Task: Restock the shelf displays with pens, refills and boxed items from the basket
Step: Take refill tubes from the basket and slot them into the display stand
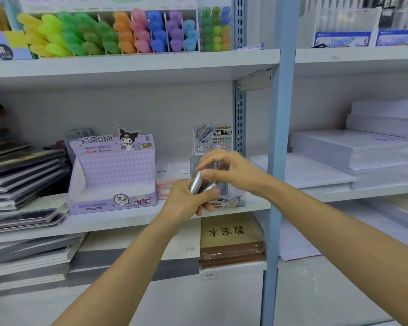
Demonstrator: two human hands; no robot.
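Left hand (186, 203) is curled tight around a small bundle of silver refill tubes (210, 186), thumb across the front, the tubes poking up out of the fist at a slant. Right hand (229, 170) comes in from above: its thumb and fingertips pinch the top end of the front tube (196, 183), the one standing highest in the bundle. Both hands meet right there, touching around the tubes, just in front of the middle shelf (127, 220).

Directly behind the hands stands a clear display box (233, 200) with a printed header card (212, 137) rising above it; how full it is I cannot tell, as the hands cover most of it. Just to its left sits a small pink-and-white box (165, 188), and beside that the purple Kuromi display box (113, 175), lid folded up as a backboard.

Further left, dark notebooks (21, 175) lie in slanting stacks. On the shelf above, a rack of coloured highlighters (104, 34) runs from yellow through green, orange and pink to blue. Right of the blue upright post (280, 137), white paper stacks (353, 149) lie flat. Below the hands lies a tan-covered pad (229, 231) on a brown wrapped stack (231, 251).
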